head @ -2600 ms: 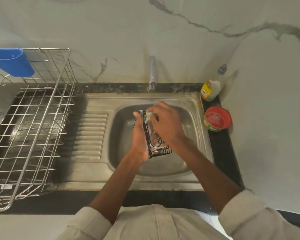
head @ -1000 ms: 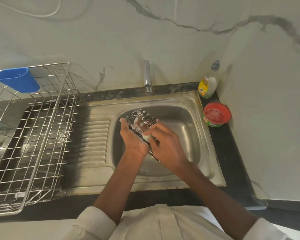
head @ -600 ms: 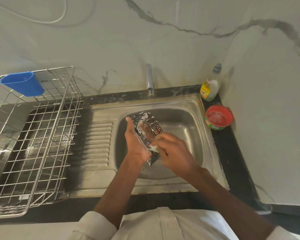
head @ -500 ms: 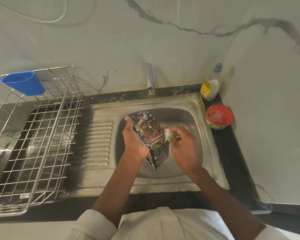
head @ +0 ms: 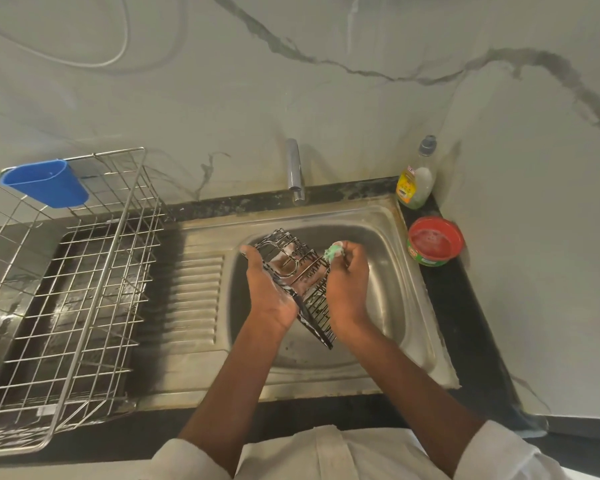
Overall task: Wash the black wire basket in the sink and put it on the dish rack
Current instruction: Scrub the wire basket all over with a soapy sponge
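The black wire basket [head: 312,306] is soapy and held tilted above the steel sink [head: 388,306]. My left hand [head: 271,292] grips its left side, fingers curled round the wires. My right hand [head: 347,285] pinches a green scrubber [head: 333,251] against the basket's upper right edge. The steel wire dish rack [head: 84,271] stands to the left on the drainboard side, holding nothing but a blue plastic cup [head: 45,183] hooked on its back corner.
The tap [head: 294,169] stands at the back of the sink, with no water visible. A dish soap bottle [head: 415,178] and a red tub of soap paste [head: 434,241] sit at the right on the black counter. A ribbed drainboard [head: 194,299] lies between sink and rack.
My right hand has moved with the scrubber from the basket's lower front to its right side and up to its top edge. My left hand has kept hold and turned the basket.
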`<state>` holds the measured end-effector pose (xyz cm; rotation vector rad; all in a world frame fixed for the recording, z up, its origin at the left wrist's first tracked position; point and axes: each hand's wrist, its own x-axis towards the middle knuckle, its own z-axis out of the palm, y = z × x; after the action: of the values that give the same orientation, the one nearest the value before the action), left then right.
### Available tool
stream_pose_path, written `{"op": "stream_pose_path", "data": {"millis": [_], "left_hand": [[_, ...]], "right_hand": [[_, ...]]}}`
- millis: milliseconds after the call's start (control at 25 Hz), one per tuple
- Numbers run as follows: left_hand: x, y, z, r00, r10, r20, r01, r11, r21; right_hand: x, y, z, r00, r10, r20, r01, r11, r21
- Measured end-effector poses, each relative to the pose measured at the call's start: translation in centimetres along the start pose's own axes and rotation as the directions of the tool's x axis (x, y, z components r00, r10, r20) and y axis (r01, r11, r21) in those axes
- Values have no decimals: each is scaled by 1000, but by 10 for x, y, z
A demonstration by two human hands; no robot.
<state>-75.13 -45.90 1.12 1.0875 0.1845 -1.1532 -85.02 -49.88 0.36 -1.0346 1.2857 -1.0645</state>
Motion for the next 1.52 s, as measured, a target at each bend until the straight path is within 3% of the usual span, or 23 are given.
{"op": "stream_pose_path", "data": {"millis": [160,280,320,400,480,560,600,640,720,760,880,1000,1080,1160,1280,1400,1520], "left_hand": [[-26,-14,5,998,69,5,-67,950,305],[-27,-23,-6,999,29,37,-40,941,335],[-27,-19,-7,999,26,47,-38,960,278],[-21,-10,-8,997,-55,50,51,995,82],[-24,3,-3,992,-117,36,120,989,-88],[-26,6,3,986,-131,105,152,960,-236],[-27,8,5,983,-109,149,149,945,-292],[-29,7,7,983,-96,158,144,935,-323],[-23,1,1,976,-103,193,168,919,-357],[-20,0,-1,967,-136,216,204,920,-336],[-12,2,-12,953,-176,247,243,930,-275],[-10,7,-12,966,-161,202,230,894,-386],[-11,7,-6,978,-124,165,180,906,-384],[-15,4,-2,982,-123,142,165,924,-344],[-11,-2,-5,980,-135,143,173,940,-295],[-10,1,-7,977,-140,159,182,937,-297],[-26,0,0,981,-132,142,168,945,-282]], "right_hand": [[5,-9,13,994,106,32,-110,985,130],[13,-13,9,979,173,111,-190,966,174],[13,-10,4,987,96,127,-111,987,113],[4,-2,-4,950,-226,214,256,959,-124],[-8,10,-6,794,-478,376,589,757,-282],[-9,22,-16,701,-567,432,712,586,-386],[-8,26,-24,710,-577,403,704,559,-439],[-8,27,-34,762,-550,341,644,587,-490],[-12,23,-42,869,-436,232,490,702,-517],[-15,18,-37,879,-411,240,476,741,-473],[-21,1,-10,782,-499,373,611,730,-305],[-14,7,-15,678,-570,464,724,627,-288],[-17,17,-28,729,-537,425,682,618,-391],[-25,18,-30,807,-450,382,587,685,-432],[-25,18,-22,853,-364,374,510,734,-448],[-22,13,-17,862,-384,329,501,743,-444],[-28,-9,3,796,-474,376,595,724,-347]]}}
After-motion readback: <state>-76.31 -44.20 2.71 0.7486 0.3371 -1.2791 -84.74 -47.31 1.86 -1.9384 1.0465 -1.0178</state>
